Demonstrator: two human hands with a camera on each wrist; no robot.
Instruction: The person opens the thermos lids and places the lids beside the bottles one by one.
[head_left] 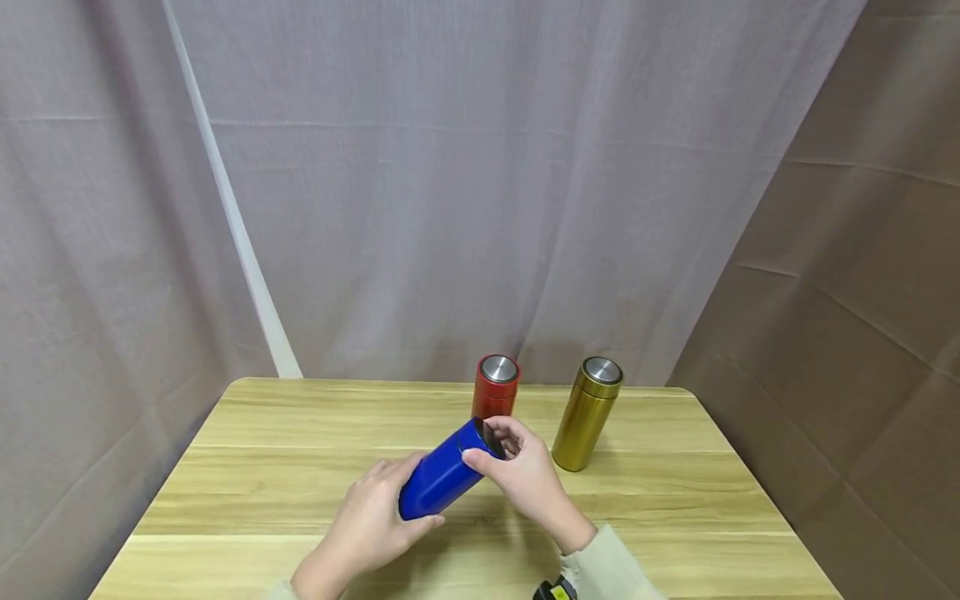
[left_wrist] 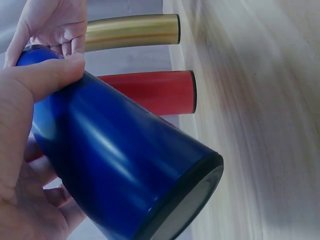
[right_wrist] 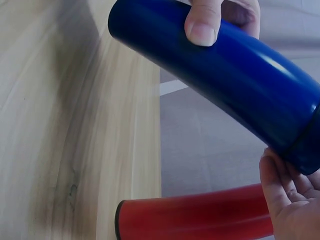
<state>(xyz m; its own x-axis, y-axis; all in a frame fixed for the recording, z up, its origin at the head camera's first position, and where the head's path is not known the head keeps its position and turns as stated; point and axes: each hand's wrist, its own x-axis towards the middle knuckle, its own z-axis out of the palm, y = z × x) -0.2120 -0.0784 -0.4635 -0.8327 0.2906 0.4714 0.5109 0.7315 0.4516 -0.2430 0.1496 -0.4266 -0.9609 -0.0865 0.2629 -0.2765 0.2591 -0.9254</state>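
A blue thermos flask (head_left: pixel 442 477) is held tilted above the table, its lid end up and to the right. My left hand (head_left: pixel 371 517) grips its body, with the thumb on one side and fingers on the other. At the lid end, my right hand (head_left: pixel 528 475) holds the lid between thumb and fingers; the fingers partly cover the lid's top. The flask's dark-rimmed base (left_wrist: pixel 187 200) faces the camera in the left wrist view. Behind it stand a red thermos flask (head_left: pixel 496 396), partly hidden, and a gold thermos flask (head_left: pixel 585 421), both upright with silver-topped lids.
The wooden table (head_left: pixel 300 458) has its back edge just behind the red and gold flasks. Grey curtains (head_left: pixel 450 208) hang behind the table and along the sides. A black device (head_left: pixel 555 590) sits at the right cuff.
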